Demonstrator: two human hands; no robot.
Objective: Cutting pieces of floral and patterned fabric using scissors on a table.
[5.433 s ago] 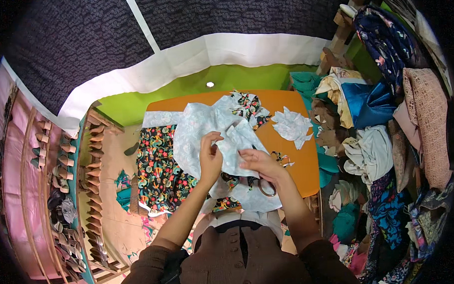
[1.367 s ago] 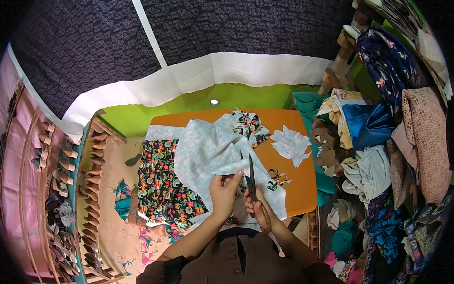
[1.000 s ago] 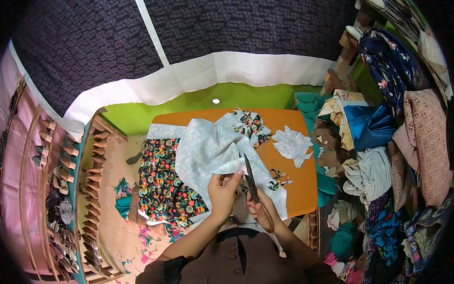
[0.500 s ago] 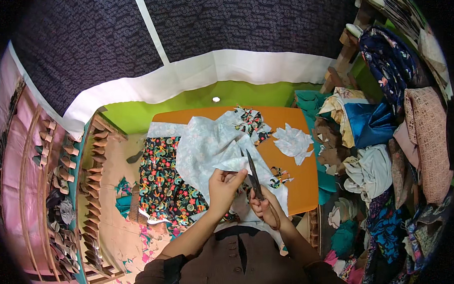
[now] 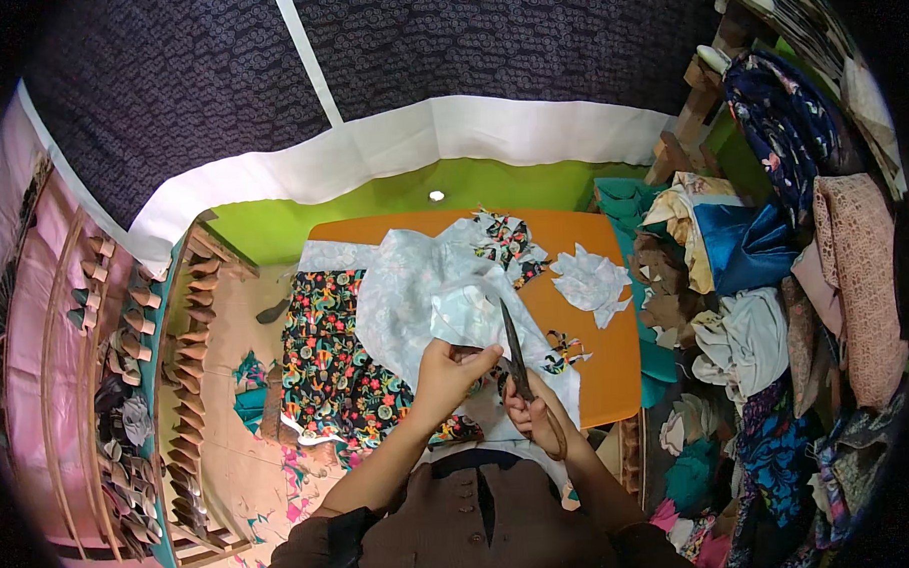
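Observation:
My left hand [image 5: 452, 379] pinches a small piece of pale fabric [image 5: 463, 317] between thumb and fingers, above the table. Just to its right, my right hand [image 5: 529, 410] is closed around the handles of dark scissors [image 5: 514, 347], whose blades point away from me and look closed. Under both hands lies a large floral cloth, its whitish back [image 5: 400, 286] turned up and its black, red and yellow printed side [image 5: 327, 354] showing on the left. The orange table [image 5: 607, 364] carries it. Cut pale scraps [image 5: 591, 285] rest in a heap at the table's right.
Shoe lasts [image 5: 190, 383] line wooden racks on the left. Piled fabrics [image 5: 742, 344] fill the right side, close to the table. A dark patterned curtain [image 5: 496, 52] with a white border hangs across the back. Scraps [image 5: 250, 391] lie on the floor at left.
The pale piece in my left hand has turned and now stands up spread out above my fingers. The scissors have shifted slightly right, their blades going from slightly parted to closed.

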